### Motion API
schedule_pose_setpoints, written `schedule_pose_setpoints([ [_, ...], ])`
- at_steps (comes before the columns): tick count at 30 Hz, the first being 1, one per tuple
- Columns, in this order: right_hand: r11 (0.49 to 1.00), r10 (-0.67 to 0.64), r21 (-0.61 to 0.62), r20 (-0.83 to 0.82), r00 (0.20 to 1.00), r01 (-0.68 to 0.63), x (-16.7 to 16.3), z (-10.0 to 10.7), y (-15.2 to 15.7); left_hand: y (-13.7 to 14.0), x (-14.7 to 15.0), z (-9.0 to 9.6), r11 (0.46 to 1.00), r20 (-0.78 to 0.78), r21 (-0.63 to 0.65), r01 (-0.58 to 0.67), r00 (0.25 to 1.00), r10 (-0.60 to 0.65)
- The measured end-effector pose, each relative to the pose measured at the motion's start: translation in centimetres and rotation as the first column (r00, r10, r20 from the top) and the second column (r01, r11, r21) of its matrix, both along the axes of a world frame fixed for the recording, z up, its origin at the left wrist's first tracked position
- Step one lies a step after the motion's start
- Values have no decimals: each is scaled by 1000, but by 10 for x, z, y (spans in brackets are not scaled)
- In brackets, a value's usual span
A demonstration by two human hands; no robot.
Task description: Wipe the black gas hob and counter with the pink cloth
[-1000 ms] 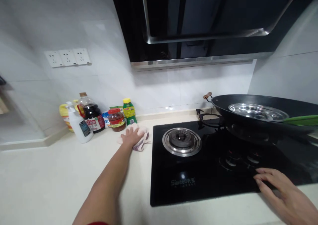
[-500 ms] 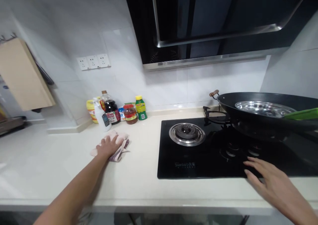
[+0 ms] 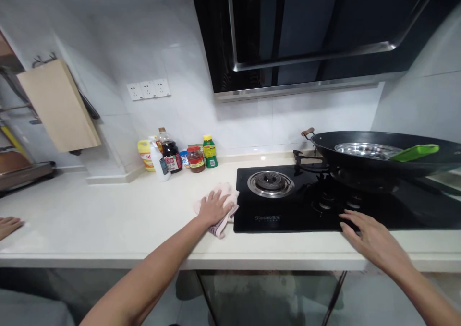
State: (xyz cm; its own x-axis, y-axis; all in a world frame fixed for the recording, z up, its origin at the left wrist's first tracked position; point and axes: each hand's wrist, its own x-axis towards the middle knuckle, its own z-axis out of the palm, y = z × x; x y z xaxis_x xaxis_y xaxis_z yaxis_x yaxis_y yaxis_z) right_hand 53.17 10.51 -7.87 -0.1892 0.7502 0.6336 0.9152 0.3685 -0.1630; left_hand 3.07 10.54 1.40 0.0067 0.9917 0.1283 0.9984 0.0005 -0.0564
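Note:
My left hand [image 3: 213, 208] presses down on a pale pink cloth [image 3: 228, 191] with a darker patterned edge. The cloth lies bunched on the white countertop [image 3: 118, 220], touching the left side of the black gas stove [image 3: 266, 225]. My right hand [image 3: 367, 230] is at the stove's front edge, near the control knobs [image 3: 327, 201], holding nothing, its fingers stretched out. Over the right burner sits a large black wok [image 3: 324, 148], with a shiny metal dish [image 3: 363, 149] and a green-handled utensil [image 3: 418, 151] in it.
A white spray bottle [image 3: 158, 163], a dark sauce bottle [image 3: 172, 155], a red-lidded jar [image 3: 196, 160] and a green bottle [image 3: 210, 152] stand along the wall. Another person's hand [image 3: 9, 226] rests on the counter at far left. The range hood [image 3: 306, 33] hangs above.
My left hand has slid the cloth rightward across the counter up to the stove's edge. My right hand stays by the stove front. The view has shifted, and another person's hand now shows at left.

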Motion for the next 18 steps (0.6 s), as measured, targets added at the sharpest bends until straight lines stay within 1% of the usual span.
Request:
schedule_pose_setpoints([
  [3,1000,-3,8,-6,1000,3,2,-6,3,-50,-3,0,995,-7,1,99,995,-99],
  [5,1000,-4,14,-9,1000,4,3,-9,5,-80,-17,0,988,-5,-4,153,988,-153],
  [7,1000,-3,12,-7,1000,3,4,-10,7,-104,-39,-1,987,2,0,159,987,-159],
  [9,1000,-1,5,-4,1000,1,4,-10,7,-120,-67,-4,995,-7,32,95,995,-95],
  [11,1000,0,0,-4,1000,0,5,-10,7,-130,-95,-9,997,-37,79,-8,999,11],
  [13,1000,1,-4,-4,1000,-1,5,-10,7,-139,-116,-15,985,-58,134,-108,991,117],
  [15,1000,-1,-9,-6,1000,1,4,-11,6,-147,-127,-22,959,-70,222,-177,978,197],
  [16,1000,-3,-9,-8,1000,3,4,-11,6,-151,-127,-25,943,-79,279,-182,974,212],
  [18,1000,-13,-7,-13,1000,13,4,-13,7,-159,-117,-33,905,-112,401,-143,973,204],
])
